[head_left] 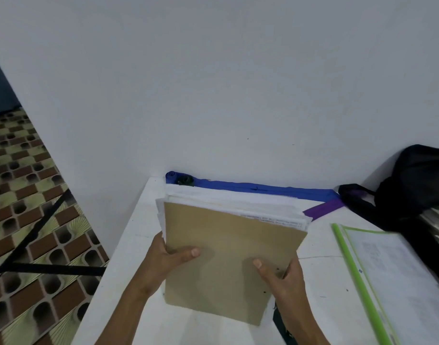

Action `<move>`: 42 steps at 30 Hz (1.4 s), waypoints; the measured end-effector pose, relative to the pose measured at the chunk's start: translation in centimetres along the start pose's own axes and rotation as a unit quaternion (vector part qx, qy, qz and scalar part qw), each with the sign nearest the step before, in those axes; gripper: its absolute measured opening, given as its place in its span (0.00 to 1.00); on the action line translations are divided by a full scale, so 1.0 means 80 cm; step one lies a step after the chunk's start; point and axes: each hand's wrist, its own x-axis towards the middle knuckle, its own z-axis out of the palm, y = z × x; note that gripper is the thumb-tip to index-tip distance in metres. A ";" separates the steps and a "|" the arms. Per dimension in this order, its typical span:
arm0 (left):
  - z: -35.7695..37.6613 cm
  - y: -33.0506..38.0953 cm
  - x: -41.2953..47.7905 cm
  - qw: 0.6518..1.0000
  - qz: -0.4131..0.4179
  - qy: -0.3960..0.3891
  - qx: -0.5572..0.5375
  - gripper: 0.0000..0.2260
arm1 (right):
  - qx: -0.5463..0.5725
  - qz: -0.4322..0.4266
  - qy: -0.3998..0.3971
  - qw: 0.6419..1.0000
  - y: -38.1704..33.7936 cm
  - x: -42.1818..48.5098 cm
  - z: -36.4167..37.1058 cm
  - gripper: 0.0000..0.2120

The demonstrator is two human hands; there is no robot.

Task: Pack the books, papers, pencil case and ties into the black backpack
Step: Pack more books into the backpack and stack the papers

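A thick stack of white papers [238,207] with a brown cover [228,247] on top is tilted up off the white table [144,307]. My left hand [168,257] grips its left edge, thumb on the cover. My right hand [280,277] grips its right edge, thumb on top too. A blue tie [263,188] lies stretched along the wall behind the stack, and a purple tie [323,209] sticks out beside it. The black backpack [412,185] sits at the far right against the wall.
A clear folder with a green spine [362,277] lies on the table to the right, partly over the backpack's edge. A dark rolled item [186,181] sits by the blue tie's end. The table's left edge drops to a patterned floor [27,195]. A white wall stands close behind.
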 end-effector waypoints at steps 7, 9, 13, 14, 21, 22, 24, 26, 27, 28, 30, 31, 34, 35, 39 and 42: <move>-0.001 -0.011 -0.007 1.000 -0.004 0.002 0.006 0.37 | -0.015 0.004 0.007 1.000 0.004 -0.003 -0.002 0.30; 0.006 -0.014 -0.008 1.000 0.001 0.026 0.005 0.31 | -0.002 0.022 0.014 1.000 0.005 -0.006 0.002 0.31; 0.014 -0.012 -0.011 0.995 0.037 0.091 0.002 0.28 | -0.002 0.006 0.040 0.999 -0.001 -0.015 0.018 0.24; 0.014 -0.011 -0.011 0.994 0.048 0.101 0.006 0.28 | 0.002 0.005 0.039 0.999 -0.002 -0.017 0.021 0.22; 0.006 -0.014 -0.021 0.994 0.055 0.096 0.022 0.27 | -0.004 0.000 0.025 1.000 -0.004 -0.022 0.019 0.26; 0.005 -0.011 -0.021 0.994 0.061 0.091 0.025 0.27 | -0.006 -0.011 0.028 1.000 -0.007 -0.020 0.016 0.27; 0.003 -0.003 -0.021 0.993 0.077 0.092 0.023 0.26 | -0.009 -0.030 0.028 0.999 -0.013 -0.015 0.013 0.28; 0.004 0.006 -0.021 0.991 0.095 0.098 0.010 0.26 | -0.008 -0.052 0.027 0.998 -0.018 -0.012 0.013 0.30; 0.005 0.010 -0.020 0.990 0.107 0.097 0.001 0.26 | -0.009 -0.057 0.027 0.998 -0.021 -0.011 0.015 0.32; 0.005 0.011 -0.018 0.988 0.120 0.095 -0.002 0.26 | -0.009 -0.062 0.029 0.998 -0.021 -0.010 0.016 0.32; 0.006 0.012 -0.014 0.985 0.133 0.112 -0.005 0.28 | 0.001 -0.067 0.031 0.997 -0.021 -0.009 0.017 0.33; 0.006 0.011 -0.013 0.983 0.130 0.127 -0.008 0.29 | 0.004 -0.066 0.035 0.997 -0.021 -0.009 0.018 0.32; 0.004 0.002 -0.010 0.984 0.111 0.139 -0.012 0.27 | 0.006 -0.062 0.026 0.998 -0.017 -0.008 0.015 0.31; 0.004 -0.001 -0.010 0.986 0.099 0.132 -0.009 0.28 | 0.007 -0.048 0.021 0.999 -0.015 -0.007 0.015 0.31; 0.002 -0.023 -0.012 0.991 0.048 0.116 0.037 0.30 | 0.001 0.025 -0.015 1.000 -0.002 -0.003 0.013 0.22; 0.004 -0.038 -0.015 0.993 0.030 0.108 0.040 0.29 | -0.015 0.053 -0.035 0.998 0.003 -0.001 0.011 0.14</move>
